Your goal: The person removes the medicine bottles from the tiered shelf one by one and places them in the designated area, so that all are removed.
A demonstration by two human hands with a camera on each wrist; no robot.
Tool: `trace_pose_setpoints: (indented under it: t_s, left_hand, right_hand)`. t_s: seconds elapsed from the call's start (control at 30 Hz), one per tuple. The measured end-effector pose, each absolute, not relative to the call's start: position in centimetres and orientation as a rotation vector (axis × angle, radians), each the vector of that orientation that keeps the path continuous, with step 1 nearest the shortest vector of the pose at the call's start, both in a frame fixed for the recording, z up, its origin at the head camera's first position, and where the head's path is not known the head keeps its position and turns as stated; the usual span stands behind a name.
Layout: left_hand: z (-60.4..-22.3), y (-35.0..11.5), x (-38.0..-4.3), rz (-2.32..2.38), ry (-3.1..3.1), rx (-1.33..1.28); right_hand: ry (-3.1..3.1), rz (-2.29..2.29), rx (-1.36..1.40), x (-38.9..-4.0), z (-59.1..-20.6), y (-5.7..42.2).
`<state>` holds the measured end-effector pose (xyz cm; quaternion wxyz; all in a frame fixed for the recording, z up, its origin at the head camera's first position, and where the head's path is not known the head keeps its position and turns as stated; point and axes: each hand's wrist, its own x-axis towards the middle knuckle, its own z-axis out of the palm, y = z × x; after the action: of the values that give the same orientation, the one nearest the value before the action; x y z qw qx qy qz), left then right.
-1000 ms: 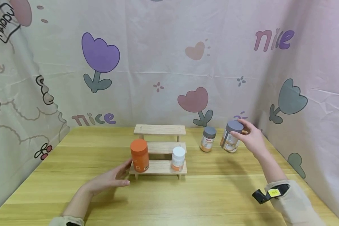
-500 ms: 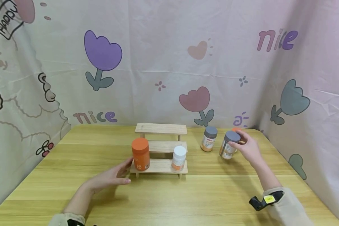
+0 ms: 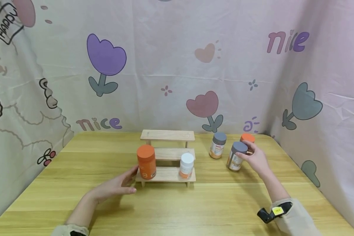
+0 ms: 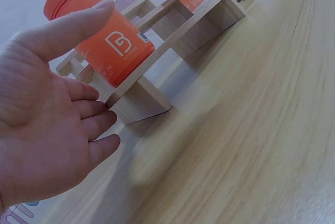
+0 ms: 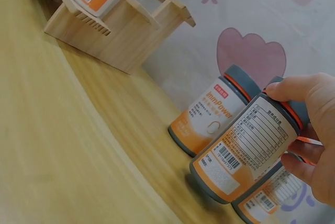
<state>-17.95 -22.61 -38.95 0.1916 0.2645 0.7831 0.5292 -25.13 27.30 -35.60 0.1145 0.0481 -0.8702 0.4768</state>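
Note:
My right hand (image 3: 255, 160) pinches a grey-capped supplement bottle (image 3: 234, 160) near its cap, thumb on one side and fingers on the other. In the right wrist view the bottle's (image 5: 246, 150) printed table and barcode face the camera, its base close over the tabletop. Left of it stands a similar grey-capped bottle (image 3: 217, 147); behind it an orange-capped bottle (image 3: 247, 137) is partly hidden. My left hand (image 3: 113, 188) lies relaxed at the left end of a three-step wooden rack (image 3: 168, 173), fingers beside an orange bottle (image 3: 146, 164) and thumb apart, holding nothing.
On the right of the rack's lowest step sits a white-capped bottle (image 3: 186, 166). The upper two steps (image 3: 168, 135) are bare wood. A patterned cloth (image 3: 153, 65) hangs behind the wooden table (image 3: 171, 209) and along its sides.
My right hand has carried the grey-capped bottle toward me and slightly left, lowering it. The orange-capped bottle behind has come into sight. My left hand stays in place.

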Motion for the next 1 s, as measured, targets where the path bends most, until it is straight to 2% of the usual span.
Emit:
trace_pose_setpoints:
  t_s: [1.0]
  left_hand:
    - [-39.3, -22.71, -17.97, 1.5, 2.186, 0.735]
  right_hand:
    - [-2.589, 1.347, 0.201, -24.86, -36.33, 27.78]
